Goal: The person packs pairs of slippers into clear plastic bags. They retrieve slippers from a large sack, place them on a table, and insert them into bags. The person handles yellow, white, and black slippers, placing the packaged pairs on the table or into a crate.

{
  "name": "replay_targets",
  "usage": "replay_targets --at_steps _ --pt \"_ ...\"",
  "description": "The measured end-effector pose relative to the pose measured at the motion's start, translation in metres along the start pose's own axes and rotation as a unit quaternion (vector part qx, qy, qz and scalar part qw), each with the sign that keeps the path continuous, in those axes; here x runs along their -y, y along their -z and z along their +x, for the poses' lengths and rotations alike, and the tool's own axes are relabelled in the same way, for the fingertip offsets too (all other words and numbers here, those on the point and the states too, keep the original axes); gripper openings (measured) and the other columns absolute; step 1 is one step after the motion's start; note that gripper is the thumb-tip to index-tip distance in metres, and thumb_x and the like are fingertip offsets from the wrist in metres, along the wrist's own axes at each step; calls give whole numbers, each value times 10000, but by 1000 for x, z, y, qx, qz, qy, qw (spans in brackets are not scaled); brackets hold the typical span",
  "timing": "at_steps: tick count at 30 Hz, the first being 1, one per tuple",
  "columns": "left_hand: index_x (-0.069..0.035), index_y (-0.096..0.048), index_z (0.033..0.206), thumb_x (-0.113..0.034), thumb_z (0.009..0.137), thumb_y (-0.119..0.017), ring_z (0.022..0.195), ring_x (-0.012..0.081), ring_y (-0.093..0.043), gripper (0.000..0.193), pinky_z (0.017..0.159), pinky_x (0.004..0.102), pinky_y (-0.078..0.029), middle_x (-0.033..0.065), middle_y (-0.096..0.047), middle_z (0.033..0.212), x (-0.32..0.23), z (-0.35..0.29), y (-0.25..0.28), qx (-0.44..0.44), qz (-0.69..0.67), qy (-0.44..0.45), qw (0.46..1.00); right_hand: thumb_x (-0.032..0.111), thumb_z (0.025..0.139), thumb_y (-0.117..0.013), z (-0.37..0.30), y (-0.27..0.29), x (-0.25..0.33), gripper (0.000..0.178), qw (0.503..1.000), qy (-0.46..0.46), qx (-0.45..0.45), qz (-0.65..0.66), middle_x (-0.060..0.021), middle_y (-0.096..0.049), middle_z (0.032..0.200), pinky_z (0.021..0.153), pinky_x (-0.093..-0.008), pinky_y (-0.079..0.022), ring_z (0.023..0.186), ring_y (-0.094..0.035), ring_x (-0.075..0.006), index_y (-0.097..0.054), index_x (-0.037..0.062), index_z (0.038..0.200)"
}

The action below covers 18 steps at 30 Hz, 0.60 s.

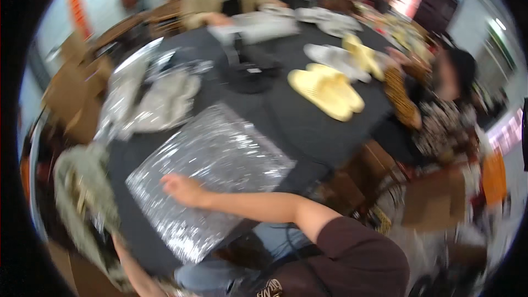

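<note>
My right hand (185,191) is over a large clear plastic bag (220,137) lying flat on the black-covered table. Its fingers look curled together, and blur hides whether they pinch anything. At the lower left, my left forearm (135,272) reaches toward a greyish-green woven sack (82,176) beside the table. The sack hides my left hand, so its fingers and any hold do not show. Pale objects show inside the sack mouth. Beyond the clear bag lie light grey slippers (168,99) in clear plastic.
Yellow slippers (327,91) and whitish slippers (333,58) lie toward the right of the table. A black device (253,69) with a cable stands mid-table. One person (220,0) handles translucent plastic at the far side; another person (440,93) sits at right. Cardboard boxes (77,88) stand left.
</note>
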<state>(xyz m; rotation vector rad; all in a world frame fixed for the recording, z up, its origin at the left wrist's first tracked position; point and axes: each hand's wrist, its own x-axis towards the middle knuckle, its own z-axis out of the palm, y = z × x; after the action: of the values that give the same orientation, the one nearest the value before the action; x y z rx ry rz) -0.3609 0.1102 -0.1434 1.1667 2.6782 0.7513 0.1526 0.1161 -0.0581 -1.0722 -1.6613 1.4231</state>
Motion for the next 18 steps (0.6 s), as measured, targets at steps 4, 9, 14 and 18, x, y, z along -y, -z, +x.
replay_targets --at_steps 4,9,14,18 --pt "-19 -652 917 -264 726 -648 812 232 -607 310 740 359 -459 128 -654 862 -72 31 -21 14 27 -47 998 240 899 -464 -6 2 0 298 995 27 -63 -79 -141 -665 983 812 -402 -483 915 -634 -301 -604 56 1087" --pt "-7 -633 875 -236 711 -639 764 232 -590 281 701 366 -451 128 -637 820 -129 25 -10 11 31 -82 996 202 885 -450 1 1 -16 269 990 74 -86 -85 -141 -664 957 793 -428 -478 888 -631 -318 -606 40 1032" --pt "4 -614 832 -208 696 -629 716 233 -573 253 661 373 -443 128 -619 777 -143 10 21 -6 21 -106 994 182 884 -443 -1 0 -11 265 992 68 -66 -82 -152 -660 960 783 -433 -479 881 -629 -323 -602 22 1023" --pt "13 -599 798 -186 684 -622 678 234 -560 231 630 378 -436 128 -605 743 -143 -14 65 -33 5 -127 991 179 882 -450 5 -6 -19 265 990 77 -77 -84 -159 -662 952 779 -437 -481 881 -631 -325 -604 17 1025"
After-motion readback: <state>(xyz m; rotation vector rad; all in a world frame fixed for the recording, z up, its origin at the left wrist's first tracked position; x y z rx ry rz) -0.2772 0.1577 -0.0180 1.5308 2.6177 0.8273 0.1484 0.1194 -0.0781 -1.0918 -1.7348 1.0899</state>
